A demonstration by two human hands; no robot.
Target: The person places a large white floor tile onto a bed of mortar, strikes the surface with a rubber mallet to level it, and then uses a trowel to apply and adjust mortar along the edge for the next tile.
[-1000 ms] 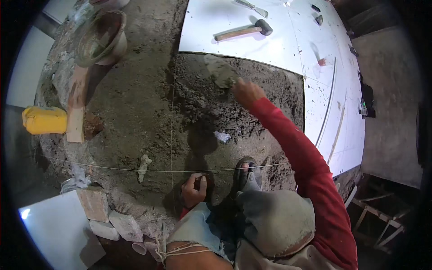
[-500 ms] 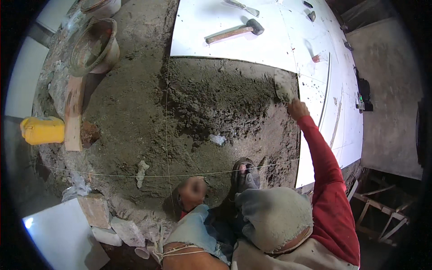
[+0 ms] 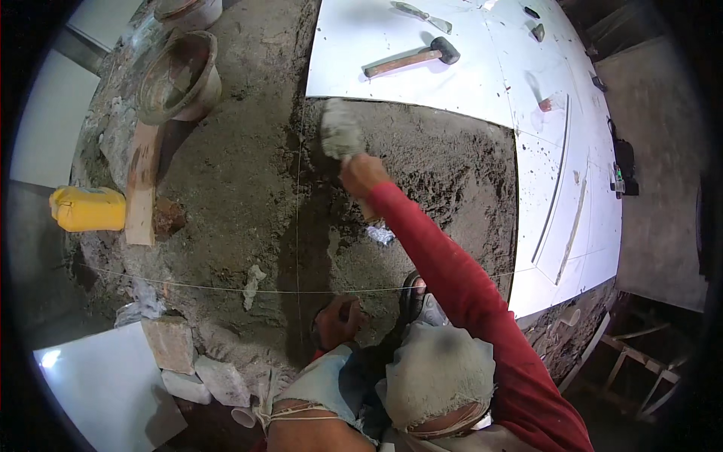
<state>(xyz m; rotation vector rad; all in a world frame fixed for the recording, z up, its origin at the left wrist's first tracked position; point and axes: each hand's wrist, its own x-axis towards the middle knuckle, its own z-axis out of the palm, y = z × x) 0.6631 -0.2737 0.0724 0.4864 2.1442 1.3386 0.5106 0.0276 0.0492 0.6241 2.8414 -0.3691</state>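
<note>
My right hand [image 3: 364, 176] is closed round the wooden handle of a trowel [image 3: 340, 129]. The trowel's blade, coated in wet grey mortar, is over the far left part of the mortar bed [image 3: 444, 166], close to the edge of a large white tile [image 3: 343, 56]. Motion slightly blurs the blade. Down by my left knee, my left hand [image 3: 337, 320] looks curled and lies in shadow; what it holds, if anything, is hidden. A thin string line [image 3: 226, 288] runs across in front of my feet, with another thin line crossing it.
A rubber mallet [image 3: 407, 60] and a scraper [image 3: 422, 16] lie on the tile. At left stand a mortar-stained bucket [image 3: 211, 87], a wooden board [image 3: 141, 184] and a yellow jerrycan [image 3: 88, 209]. Bricks [image 3: 167, 343] and a loose white tile [image 3: 105, 388] are at lower left.
My right hand has swept the trowel leftward, from the right edge of the mortar bed to its far left part. The view has shifted slightly. My left hand stays by the knee.
</note>
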